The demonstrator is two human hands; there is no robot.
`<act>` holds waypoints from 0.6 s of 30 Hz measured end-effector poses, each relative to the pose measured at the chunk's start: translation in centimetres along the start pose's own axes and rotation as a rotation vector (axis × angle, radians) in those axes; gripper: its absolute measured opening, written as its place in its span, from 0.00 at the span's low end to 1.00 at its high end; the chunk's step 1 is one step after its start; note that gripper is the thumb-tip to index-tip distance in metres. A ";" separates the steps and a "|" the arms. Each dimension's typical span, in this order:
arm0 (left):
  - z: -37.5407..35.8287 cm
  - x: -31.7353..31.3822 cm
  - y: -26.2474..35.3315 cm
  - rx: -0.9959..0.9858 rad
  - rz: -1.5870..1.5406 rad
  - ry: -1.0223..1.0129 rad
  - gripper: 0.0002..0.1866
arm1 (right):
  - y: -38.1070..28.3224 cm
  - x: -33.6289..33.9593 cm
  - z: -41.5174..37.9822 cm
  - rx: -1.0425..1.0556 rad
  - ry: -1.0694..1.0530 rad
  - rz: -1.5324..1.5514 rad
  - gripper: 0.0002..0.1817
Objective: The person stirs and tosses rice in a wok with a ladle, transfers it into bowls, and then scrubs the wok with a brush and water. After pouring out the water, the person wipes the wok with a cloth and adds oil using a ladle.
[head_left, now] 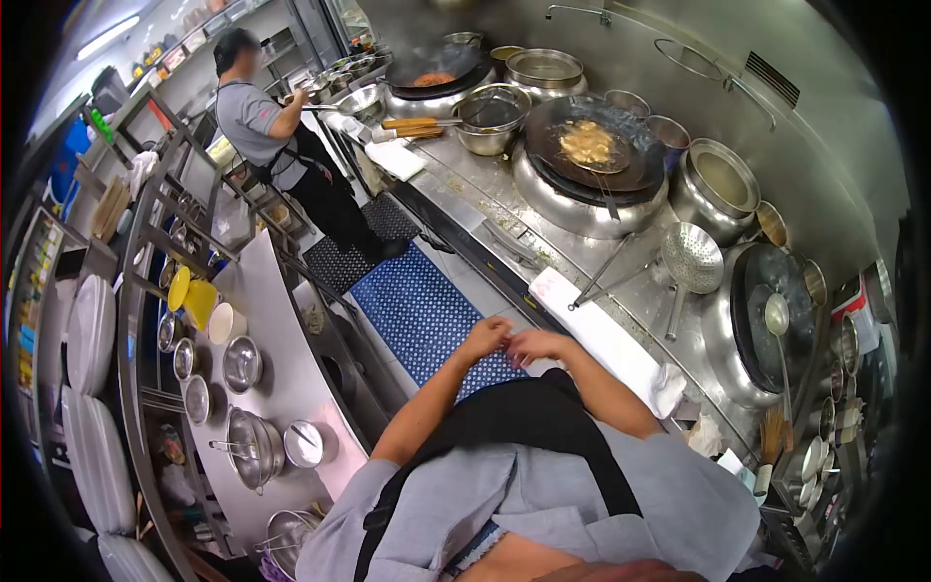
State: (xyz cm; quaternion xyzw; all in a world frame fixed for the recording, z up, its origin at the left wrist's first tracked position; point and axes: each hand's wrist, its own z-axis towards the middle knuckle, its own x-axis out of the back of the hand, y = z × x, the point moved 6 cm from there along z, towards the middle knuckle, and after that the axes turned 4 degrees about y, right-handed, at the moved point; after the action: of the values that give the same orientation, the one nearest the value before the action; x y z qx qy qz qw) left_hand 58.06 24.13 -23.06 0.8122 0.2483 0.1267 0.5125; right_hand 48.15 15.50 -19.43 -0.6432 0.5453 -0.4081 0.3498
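My left hand and my right hand are close together in front of my black apron, above the floor mat. Both have loosely bent fingers, somewhat apart and slightly blurred, and I see nothing held in them. To the right of my hands, a white cloth lies along the stove's front edge. Beyond it, a perforated skimmer rests on the steel stove top. Pale yellow food is in the middle wok. A ladle lies in the right wok.
A co-worker stands at the far stove, by a wok with reddish food. A steel counter on the left carries several metal bowls and a yellow container. A blue patterned mat covers the aisle floor.
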 end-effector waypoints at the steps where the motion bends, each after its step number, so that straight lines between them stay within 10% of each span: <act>1: -0.2 1.6 -0.6 0.037 -0.045 0.081 0.15 | 0.9 3.2 -0.8 -0.019 0.124 0.214 0.20; 6: 0.2 4.4 -5.8 0.175 0.059 0.286 0.14 | 2.2 21.6 -5.8 0.265 0.734 1.204 0.27; 18: 2.7 1.4 -9.8 0.313 0.033 0.040 0.17 | -3.6 31.0 -2.3 0.212 0.767 1.150 0.08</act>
State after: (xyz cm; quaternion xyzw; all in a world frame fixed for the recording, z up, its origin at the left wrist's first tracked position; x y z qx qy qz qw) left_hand 57.82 26.20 -33.10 0.8833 0.2619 0.1112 0.3726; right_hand 49.82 -14.57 -10.82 -0.0255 0.8413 -0.4076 0.3541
